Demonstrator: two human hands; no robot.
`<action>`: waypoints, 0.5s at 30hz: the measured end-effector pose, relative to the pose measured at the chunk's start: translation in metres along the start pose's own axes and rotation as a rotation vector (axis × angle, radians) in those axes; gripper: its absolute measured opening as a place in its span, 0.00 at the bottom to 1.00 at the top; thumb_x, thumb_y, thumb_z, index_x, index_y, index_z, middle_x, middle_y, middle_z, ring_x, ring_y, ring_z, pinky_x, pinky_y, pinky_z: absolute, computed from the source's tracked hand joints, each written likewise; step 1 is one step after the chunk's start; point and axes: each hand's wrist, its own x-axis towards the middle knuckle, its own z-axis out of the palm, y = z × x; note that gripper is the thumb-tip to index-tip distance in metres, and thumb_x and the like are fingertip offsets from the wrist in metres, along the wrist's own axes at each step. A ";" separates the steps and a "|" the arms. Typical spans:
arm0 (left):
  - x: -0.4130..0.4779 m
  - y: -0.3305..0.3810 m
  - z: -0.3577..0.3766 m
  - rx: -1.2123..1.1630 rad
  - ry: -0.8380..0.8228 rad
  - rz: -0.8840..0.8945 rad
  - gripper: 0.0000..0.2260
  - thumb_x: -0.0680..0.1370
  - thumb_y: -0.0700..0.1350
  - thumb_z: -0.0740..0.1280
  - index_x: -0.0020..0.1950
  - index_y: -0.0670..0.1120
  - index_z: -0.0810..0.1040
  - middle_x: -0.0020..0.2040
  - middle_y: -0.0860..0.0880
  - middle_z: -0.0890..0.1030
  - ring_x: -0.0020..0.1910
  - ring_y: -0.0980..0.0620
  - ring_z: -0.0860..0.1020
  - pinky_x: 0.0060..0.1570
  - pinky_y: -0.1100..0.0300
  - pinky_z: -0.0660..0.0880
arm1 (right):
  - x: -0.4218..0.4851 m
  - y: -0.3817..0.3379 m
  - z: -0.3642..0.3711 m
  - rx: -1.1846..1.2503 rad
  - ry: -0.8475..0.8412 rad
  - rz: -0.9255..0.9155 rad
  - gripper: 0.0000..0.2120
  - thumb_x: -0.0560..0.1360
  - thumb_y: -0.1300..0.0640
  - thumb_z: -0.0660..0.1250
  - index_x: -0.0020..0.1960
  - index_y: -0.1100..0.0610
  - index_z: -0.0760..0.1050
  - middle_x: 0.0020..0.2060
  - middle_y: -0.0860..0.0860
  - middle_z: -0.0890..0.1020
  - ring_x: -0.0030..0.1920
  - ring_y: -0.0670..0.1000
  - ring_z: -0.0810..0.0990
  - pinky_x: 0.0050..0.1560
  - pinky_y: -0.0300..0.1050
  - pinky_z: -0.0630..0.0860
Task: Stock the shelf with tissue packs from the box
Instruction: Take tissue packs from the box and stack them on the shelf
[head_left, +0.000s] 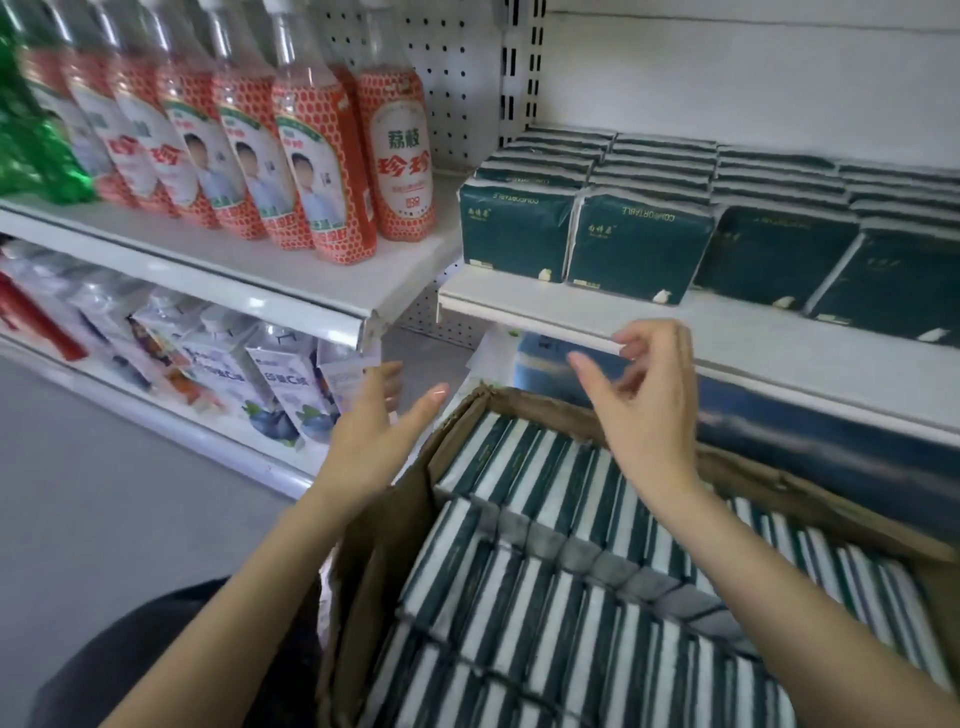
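Observation:
A brown cardboard box (524, 402) sits low in front of me, packed with rows of dark green and white tissue packs (545, 582) standing on edge. The white shelf (613, 317) above it carries several rows of the same green tissue packs (636, 244), stood upright and reaching back to the wall. My left hand (371, 431) hovers with its fingers spread, holding nothing, just left of the box's far corner. My right hand (644, 395) hangs over the box's far edge, below the shelf lip, fingers loosely curled and apart, empty.
To the left, a second shelf (291, 283) holds several red-labelled drink bottles (395, 156), with white cartons (280, 374) on the level below. Blue packages (831, 426) fill the space under the tissue shelf. Grey floor lies at the lower left.

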 end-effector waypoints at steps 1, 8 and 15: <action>-0.009 -0.007 -0.002 0.001 -0.021 -0.036 0.36 0.68 0.66 0.62 0.72 0.49 0.66 0.68 0.48 0.72 0.64 0.51 0.73 0.63 0.55 0.70 | -0.016 -0.005 0.006 0.010 -0.121 -0.004 0.15 0.72 0.52 0.72 0.51 0.51 0.67 0.47 0.48 0.70 0.37 0.41 0.72 0.39 0.33 0.70; -0.055 -0.049 -0.006 0.088 -0.131 -0.116 0.22 0.79 0.61 0.60 0.68 0.52 0.73 0.64 0.53 0.77 0.59 0.58 0.73 0.53 0.67 0.64 | -0.103 -0.008 0.044 -0.252 -0.875 -0.069 0.23 0.75 0.40 0.65 0.65 0.50 0.67 0.58 0.47 0.68 0.62 0.47 0.68 0.58 0.46 0.71; -0.071 -0.060 -0.002 0.067 -0.116 -0.056 0.12 0.81 0.55 0.61 0.59 0.54 0.78 0.56 0.56 0.81 0.57 0.59 0.76 0.54 0.71 0.68 | -0.114 0.005 0.062 -0.222 -0.889 0.153 0.32 0.71 0.40 0.70 0.69 0.53 0.65 0.61 0.50 0.69 0.65 0.51 0.68 0.64 0.47 0.68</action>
